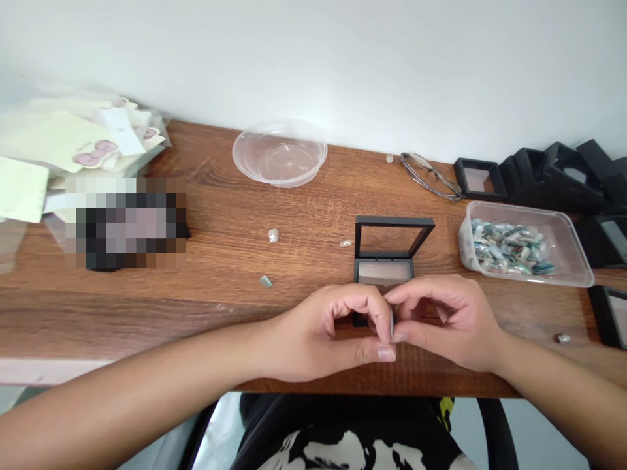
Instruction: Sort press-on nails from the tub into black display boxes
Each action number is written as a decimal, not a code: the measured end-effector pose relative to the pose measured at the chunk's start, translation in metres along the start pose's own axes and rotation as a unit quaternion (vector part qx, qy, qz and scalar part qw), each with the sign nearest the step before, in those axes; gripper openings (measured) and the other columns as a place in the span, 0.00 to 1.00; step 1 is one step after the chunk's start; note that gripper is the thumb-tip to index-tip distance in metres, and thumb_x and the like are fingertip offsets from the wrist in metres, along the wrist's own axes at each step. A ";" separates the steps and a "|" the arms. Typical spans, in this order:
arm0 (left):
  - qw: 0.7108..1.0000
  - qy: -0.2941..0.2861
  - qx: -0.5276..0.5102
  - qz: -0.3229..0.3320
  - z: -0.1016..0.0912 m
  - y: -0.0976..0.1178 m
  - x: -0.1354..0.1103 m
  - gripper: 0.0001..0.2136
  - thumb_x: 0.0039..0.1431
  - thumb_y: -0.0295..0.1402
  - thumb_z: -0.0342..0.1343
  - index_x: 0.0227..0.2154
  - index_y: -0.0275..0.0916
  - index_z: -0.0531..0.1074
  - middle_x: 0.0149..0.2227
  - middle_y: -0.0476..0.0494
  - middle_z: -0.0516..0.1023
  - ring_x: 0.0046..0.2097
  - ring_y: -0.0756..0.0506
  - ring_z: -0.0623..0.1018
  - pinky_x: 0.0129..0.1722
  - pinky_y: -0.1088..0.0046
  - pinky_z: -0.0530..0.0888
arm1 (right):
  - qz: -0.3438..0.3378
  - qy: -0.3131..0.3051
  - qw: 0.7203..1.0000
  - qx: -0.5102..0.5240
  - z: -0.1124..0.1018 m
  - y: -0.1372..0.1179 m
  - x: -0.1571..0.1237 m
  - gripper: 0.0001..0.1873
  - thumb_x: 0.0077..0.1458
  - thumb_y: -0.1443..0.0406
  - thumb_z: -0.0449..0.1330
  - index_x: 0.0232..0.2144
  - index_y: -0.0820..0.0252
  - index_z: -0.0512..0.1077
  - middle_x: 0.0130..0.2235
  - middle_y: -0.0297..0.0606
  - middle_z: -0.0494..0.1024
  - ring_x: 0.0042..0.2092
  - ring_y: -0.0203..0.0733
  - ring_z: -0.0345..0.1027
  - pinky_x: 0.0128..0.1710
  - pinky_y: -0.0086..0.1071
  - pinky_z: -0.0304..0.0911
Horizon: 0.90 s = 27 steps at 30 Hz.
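My left hand (355, 333) and my right hand (443, 320) meet near the table's front edge, both with fingers pinched. Between their fingertips is a thin, shiny false nail (391, 322), seen nearly edge-on and mostly hidden by the fingers. Just behind them stands a small black display case (360, 238), its framed lid raised and its lower half partly covered by my hands. Loose on the wood lie a teal false nail (265, 281), a pale one (273, 235) and a clear one (345, 243).
A clear tub (529, 277) of many false nails stands at right. Behind it are glasses (431, 176) and stacked black cases (533, 176). A round clear plastic bowl (279, 173) sits by the wall. Cards in plastic bags (59, 137) and a blurred-out dark object (132, 228) occupy the left.
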<state>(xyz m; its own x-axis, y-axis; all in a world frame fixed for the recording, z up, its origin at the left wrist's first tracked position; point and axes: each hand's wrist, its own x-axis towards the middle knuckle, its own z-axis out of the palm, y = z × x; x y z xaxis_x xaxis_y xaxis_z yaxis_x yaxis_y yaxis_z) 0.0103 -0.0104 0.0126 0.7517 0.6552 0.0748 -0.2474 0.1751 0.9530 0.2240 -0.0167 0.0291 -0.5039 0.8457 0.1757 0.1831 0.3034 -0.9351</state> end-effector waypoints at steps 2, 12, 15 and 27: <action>1.000 0.007 0.018 0.005 0.001 0.000 0.000 0.07 0.59 0.20 0.61 0.31 0.36 0.69 0.31 0.52 0.73 0.34 0.54 0.73 0.40 0.78 0.72 | 0.013 -0.001 1.000 0.006 0.000 -0.001 0.000 0.10 0.55 0.64 0.69 0.41 0.60 0.77 0.25 0.30 0.79 0.25 0.31 0.70 0.26 0.25 0.68; 0.996 0.052 0.077 -0.018 0.002 -0.001 -0.001 0.04 0.60 0.25 0.61 0.33 0.36 0.71 0.32 0.49 0.76 0.34 0.53 0.76 0.37 0.78 0.75 | 0.116 -0.070 0.989 0.053 -0.011 -0.005 0.004 0.07 0.55 0.63 0.68 0.30 0.62 0.75 0.25 0.33 0.77 0.23 0.29 0.67 0.21 0.22 0.62; 0.989 0.054 0.135 0.006 0.002 0.000 -0.001 0.03 0.60 0.27 0.61 0.34 0.36 0.72 0.33 0.48 0.78 0.35 0.52 0.77 0.37 0.78 0.75 | 0.151 -0.094 0.980 0.092 -0.017 -0.006 0.005 0.08 0.57 0.62 0.67 0.30 0.63 0.76 0.25 0.33 0.76 0.23 0.28 0.65 0.21 0.22 0.61; 0.855 0.110 0.494 0.114 -0.012 0.009 -0.004 0.11 0.63 0.39 0.61 0.35 0.38 0.68 0.35 0.46 0.76 0.38 0.46 0.74 0.41 0.66 0.72 | 0.214 -0.115 0.970 -0.022 -0.020 -0.014 0.024 0.12 0.62 0.59 0.59 0.32 0.61 0.73 0.26 0.33 0.73 0.27 0.32 0.64 0.25 0.26 0.61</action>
<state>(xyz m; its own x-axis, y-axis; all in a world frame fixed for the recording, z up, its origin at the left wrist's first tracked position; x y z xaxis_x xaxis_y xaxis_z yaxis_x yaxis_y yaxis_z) -0.0027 -0.0025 0.0174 0.5920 0.7318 0.3376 0.3467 -0.6095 0.7130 0.2263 0.0077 0.0522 -0.5478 0.7796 -0.3035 0.4498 -0.0314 -0.8926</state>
